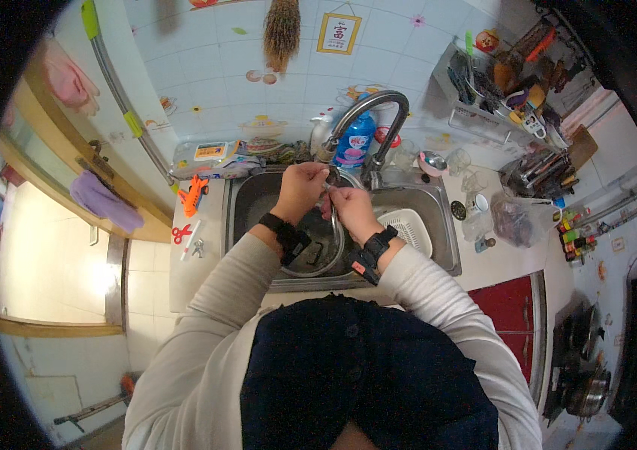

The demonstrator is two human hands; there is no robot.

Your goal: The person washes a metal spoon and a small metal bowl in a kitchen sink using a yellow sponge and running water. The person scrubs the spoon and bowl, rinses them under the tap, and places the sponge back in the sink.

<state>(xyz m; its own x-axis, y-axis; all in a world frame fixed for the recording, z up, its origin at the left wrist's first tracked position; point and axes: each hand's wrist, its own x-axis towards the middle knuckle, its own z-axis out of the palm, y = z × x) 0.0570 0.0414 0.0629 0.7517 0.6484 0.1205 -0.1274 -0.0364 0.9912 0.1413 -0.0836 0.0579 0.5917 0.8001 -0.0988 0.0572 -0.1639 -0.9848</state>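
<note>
Above the left basin of a steel double sink (229, 225), my left hand (303, 190) and my right hand (354, 209) are close together, fingertips nearly meeting. Between them hangs a small pinkish-red soft piece (326, 208), pinched by the fingers of both hands. It is partly hidden, and I cannot tell what it is. Below them a round vessel with a shiny rim (334, 264) sits in the left basin. The curved steel faucet (400, 101) arches behind my hands, its spout end just beyond my left fingers. A white plastic strainer basket (421, 230) rests in the right basin.
Blue dish soap bottle (355, 140) and wipes packs (211, 157) stand behind the sink. On the left counter lie an orange toy plane (193, 196), red scissors (181, 233) and a white marker (191, 241). Glass cups (473, 181) and a plastic bag (521, 219) occupy the right counter.
</note>
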